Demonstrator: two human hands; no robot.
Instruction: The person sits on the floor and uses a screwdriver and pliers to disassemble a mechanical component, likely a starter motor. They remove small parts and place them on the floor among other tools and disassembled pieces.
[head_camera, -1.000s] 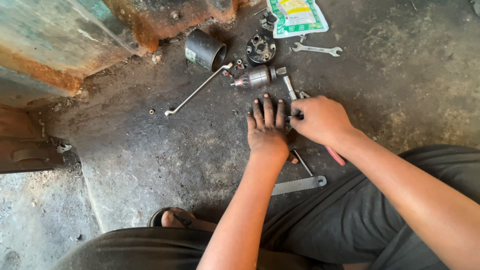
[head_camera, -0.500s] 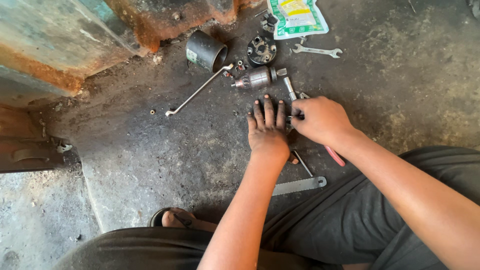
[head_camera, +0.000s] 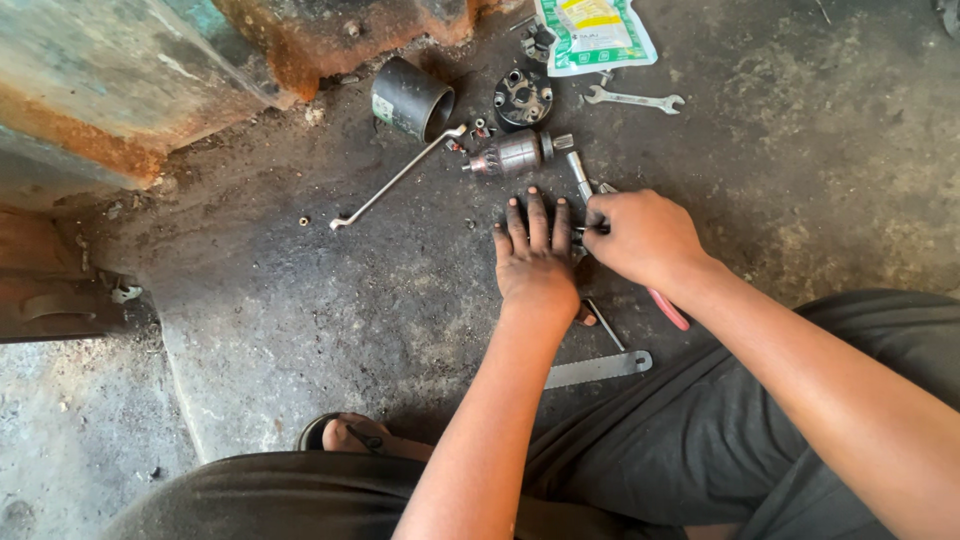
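From the head camera, the person is sitting on a stained grey concrete floor (head_camera: 800, 150) and looking down at both bare hands. The left hand (head_camera: 537, 262) is lying palm down with its grease-darkened fingers spread flat on the floor. The right hand (head_camera: 645, 238) is curling closed just beside it, its fingertips pinching a small dark metal piece (head_camera: 590, 229) at the edge of the left hand's fingers; what that piece is cannot be told, since the hands are covering most of it.

Just beyond the fingertips a grey cylindrical metal armature with a toothed end (head_camera: 515, 153) is lying on its side, and a short steel socket extension bar (head_camera: 579, 175) is lying beside it. Farther off, a black open-ended metal cylinder (head_camera: 410, 97) is resting on its side near a rusty orange and teal metal body (head_camera: 150, 70), and a round black end cap with holes (head_camera: 523, 98) is sitting next to it. A long thin bent steel wrench (head_camera: 395, 180) is stretching to the left. A silver open-ended spanner (head_camera: 634, 99) is lying below a green and white plastic packet (head_camera: 593, 33). Under the right wrist, red-handled pliers (head_camera: 668, 309) are poking out, and a flat grey metal blade (head_camera: 597, 369) is lying near the knee.
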